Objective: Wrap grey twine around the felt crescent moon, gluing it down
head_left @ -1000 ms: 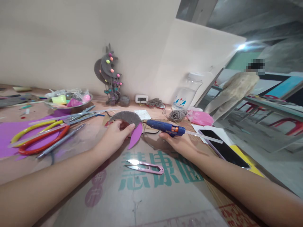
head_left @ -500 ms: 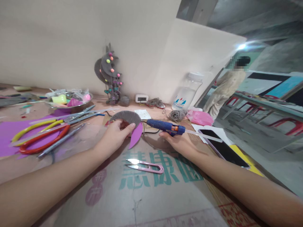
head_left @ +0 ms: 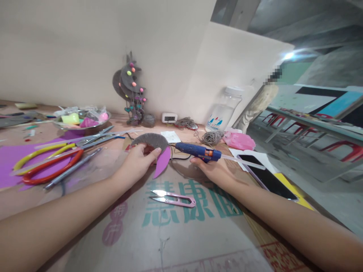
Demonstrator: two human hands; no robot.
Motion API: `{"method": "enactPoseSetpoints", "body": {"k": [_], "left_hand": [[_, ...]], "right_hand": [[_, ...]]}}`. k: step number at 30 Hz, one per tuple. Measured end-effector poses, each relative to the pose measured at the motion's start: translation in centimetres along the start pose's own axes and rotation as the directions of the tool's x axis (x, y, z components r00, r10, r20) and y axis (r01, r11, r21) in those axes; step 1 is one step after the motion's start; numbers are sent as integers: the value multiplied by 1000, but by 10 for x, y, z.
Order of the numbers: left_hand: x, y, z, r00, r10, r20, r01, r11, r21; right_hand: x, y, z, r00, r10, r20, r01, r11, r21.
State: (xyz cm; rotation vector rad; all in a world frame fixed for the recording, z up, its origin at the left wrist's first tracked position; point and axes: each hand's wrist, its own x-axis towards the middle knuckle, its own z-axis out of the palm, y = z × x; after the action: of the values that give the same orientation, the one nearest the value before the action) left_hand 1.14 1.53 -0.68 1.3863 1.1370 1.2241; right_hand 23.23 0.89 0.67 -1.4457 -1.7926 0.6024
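Closed round a crescent wrapped in grey yarn (head_left: 154, 139), my left hand (head_left: 140, 160) pinches its lower edge between thumb and fingers. The crescent's bare tail is purple (head_left: 162, 163) and curves down toward me. My right hand (head_left: 214, 170) grips a blue glue gun (head_left: 195, 150) with a clear glue stick (head_left: 244, 161) out of its back. The gun's nozzle points left and meets, or nearly meets, the crescent's right side; contact is too small to tell. Pink thread snips (head_left: 181, 200) lie on the cardboard mat (head_left: 136, 234) between my forearms.
Scissors with red and yellow handles (head_left: 52, 172) lie on purple sheet (head_left: 8, 158) at left, near a metal bowl (head_left: 59, 124). Behind stand a decorated grey moon ornament (head_left: 129, 81), a timer (head_left: 169, 118), yarn (head_left: 211, 138) and a water bottle (head_left: 222, 113). A phone (head_left: 268, 177) lies at right.
The person in the background has moved left, now partly behind the white panel. My hands, the crescent and the glue gun hold almost the same position.
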Motion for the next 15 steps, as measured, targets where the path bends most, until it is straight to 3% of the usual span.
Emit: {"method": "enactPoseSetpoints", "body": {"k": [11,15], "left_hand": [[1,1,1,996,-62,-67,62,998,-4],[0,2,2,995,-67,-73,65,997,-36]], "right_hand": [[6,9,-1,1000,-4,-20,2,993,-115],[13,-1,-11,999,-30,-27,28,996,-81]]}}
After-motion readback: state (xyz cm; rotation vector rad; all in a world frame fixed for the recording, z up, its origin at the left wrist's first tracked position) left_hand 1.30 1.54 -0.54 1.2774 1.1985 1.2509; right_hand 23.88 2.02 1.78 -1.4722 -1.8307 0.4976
